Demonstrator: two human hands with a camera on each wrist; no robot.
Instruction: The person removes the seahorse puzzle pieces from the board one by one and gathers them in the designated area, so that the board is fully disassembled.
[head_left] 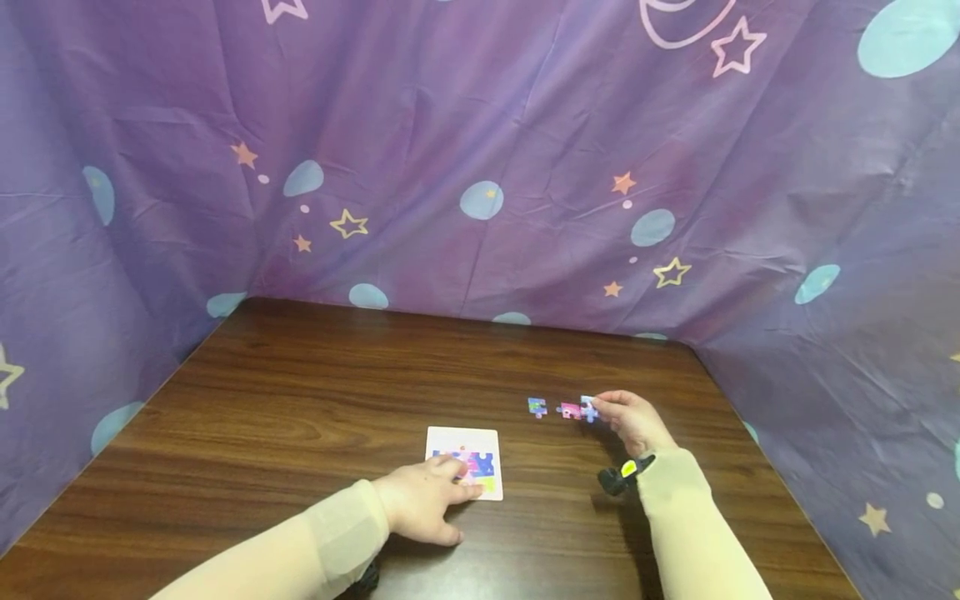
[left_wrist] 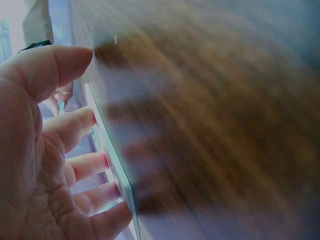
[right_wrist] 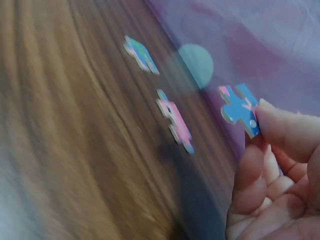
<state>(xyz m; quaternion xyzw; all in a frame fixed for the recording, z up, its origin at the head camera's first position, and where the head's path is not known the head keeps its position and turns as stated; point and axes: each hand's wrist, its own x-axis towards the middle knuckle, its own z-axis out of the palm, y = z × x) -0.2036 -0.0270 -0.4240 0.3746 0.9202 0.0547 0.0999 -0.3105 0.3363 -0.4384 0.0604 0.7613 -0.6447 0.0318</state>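
Observation:
Between thumb and fingers my right hand (head_left: 634, 421) pinches a blue jigsaw piece (right_wrist: 241, 111), held above the wooden table. Just left of it in the head view lies a pink puzzle piece (head_left: 571, 411), and farther left a blue and green puzzle piece (head_left: 537, 407). My left hand (head_left: 426, 500) is spread over a white-bordered puzzle board (head_left: 463, 435), its fingertips resting on the board with the thumb out to the side. Colourful pieces (head_left: 485, 464) show inside the frame, partly covered by the fingers.
The dark wooden table (head_left: 337, 375) runs back to a purple curtain (head_left: 420, 125) printed with stars and ovals, which also hangs at both sides. A black wrist camera (head_left: 617, 479) is strapped to the right wrist.

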